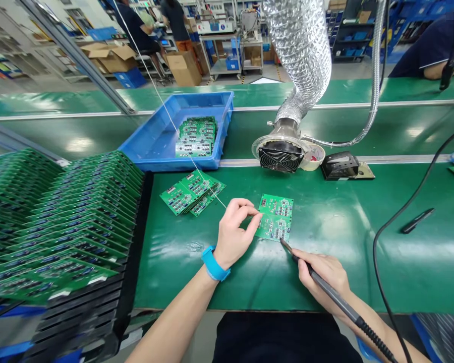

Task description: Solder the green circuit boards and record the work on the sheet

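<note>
Head view: the left hand (232,234) is held with thumb and forefinger pinched together on a thin solder wire (212,192), which is led down from above across a blue plastic tray (151,151). Its fingertips (258,214) are placed at the left edge of a green circuit board panel (275,218), which lies flat and unclamped on the green tabletop (196,282), toward the far edge and right of the hands. The right hand (320,275) is closed pen-fashion around a black soldering iron (336,297), with the tip brought to the panel's near corner; contact cannot be confirmed. More boards are laid beside the panel, and a tall rack of boards (60,242) is stood past the tabletop's left edge. A fume extractor inlet (280,156) is placed toward the far edge.

The risks are judged to be close together: a slipped iron tip could burn the pinching fingers, a nudge could shift the loose panel, and excess solder could bridge neighbouring joints. A tug on the wire could also snag it on the tray.
</note>
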Motion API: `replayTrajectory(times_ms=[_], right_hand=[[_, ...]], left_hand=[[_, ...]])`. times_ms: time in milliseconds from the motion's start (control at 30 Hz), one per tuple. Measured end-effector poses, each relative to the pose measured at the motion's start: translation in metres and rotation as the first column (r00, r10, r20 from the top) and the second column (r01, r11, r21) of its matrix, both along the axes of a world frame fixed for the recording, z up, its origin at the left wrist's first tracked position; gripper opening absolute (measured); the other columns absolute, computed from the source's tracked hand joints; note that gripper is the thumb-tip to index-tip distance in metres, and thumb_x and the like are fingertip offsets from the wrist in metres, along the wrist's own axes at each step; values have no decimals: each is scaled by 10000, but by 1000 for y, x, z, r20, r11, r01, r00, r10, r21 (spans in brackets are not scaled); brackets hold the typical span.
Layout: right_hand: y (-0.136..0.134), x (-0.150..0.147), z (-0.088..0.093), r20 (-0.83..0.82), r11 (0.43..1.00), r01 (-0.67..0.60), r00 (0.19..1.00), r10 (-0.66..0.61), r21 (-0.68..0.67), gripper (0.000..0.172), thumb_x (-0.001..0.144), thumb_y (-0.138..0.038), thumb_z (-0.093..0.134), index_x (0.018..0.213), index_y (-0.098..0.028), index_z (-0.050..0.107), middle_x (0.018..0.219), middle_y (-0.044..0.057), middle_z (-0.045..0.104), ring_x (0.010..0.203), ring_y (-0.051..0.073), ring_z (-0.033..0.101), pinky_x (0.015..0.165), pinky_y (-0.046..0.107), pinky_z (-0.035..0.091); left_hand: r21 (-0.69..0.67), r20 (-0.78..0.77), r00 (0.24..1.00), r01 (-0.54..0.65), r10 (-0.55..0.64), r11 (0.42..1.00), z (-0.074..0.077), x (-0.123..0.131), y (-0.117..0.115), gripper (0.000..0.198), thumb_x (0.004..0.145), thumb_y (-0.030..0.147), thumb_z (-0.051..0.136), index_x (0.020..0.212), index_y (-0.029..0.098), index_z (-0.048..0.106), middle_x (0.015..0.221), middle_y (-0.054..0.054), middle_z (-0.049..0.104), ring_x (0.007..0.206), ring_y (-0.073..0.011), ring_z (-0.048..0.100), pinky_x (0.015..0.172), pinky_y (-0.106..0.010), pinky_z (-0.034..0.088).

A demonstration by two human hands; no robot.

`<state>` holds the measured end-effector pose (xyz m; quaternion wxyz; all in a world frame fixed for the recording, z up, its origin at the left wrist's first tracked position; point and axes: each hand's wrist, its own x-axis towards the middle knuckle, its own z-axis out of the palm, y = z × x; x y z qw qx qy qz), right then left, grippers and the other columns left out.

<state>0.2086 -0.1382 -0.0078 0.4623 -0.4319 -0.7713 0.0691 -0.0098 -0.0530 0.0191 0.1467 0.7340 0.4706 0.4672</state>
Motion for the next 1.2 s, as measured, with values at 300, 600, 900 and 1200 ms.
replayTrajectory(times_ms=[300, 600, 900, 1200], right_hand=[[-1, -1, 5, -38, 999, 46, 998, -46, 2, 269, 892, -53, 578, 1058, -223, 705, 863, 3, 770, 659, 144, 734, 624, 224, 601], [30, 16, 26, -3, 995, 101, 995, -101, -2, 227, 941, -132, 545, 1091, -195, 703, 918, 30, 767, 731, 153, 739, 683, 243, 610], [139, 58, 33, 196, 896, 426, 875, -443, 121, 271, 1003, -242, 506, 1188, -197, 698, 932, 59, 731, 782, 151, 710, 747, 217, 535], [164, 77, -17, 373, 887, 423, 805, -461, 183, 294, 1015, -290, 523, 1251, -214, 681, 852, 45, 684, 642, 114, 654, 602, 189, 450]], left_hand=[[20, -61, 997, -55, 56, 998, -4, -2, 4, 92, 911, 219, 626, 833, 194, 666, 979, -50, 569, 975, -190, 563, 869, -353, 468], [-32, -124, 991, -53, 48, 998, -10, -5, 4, 188, 951, 291, 570, 835, 192, 679, 653, 24, 488, 636, -123, 484, 635, -256, 387], [-109, -171, 984, -75, 56, 991, -12, -9, 0, 222, 925, 451, 547, 868, 278, 674, 555, 49, 504, 484, -128, 466, 499, -266, 395], [-174, -132, 982, -154, 132, 973, -15, -8, 4, 225, 855, 544, 540, 991, 411, 659, 940, 64, 742, 707, -231, 694, 542, -356, 556]])
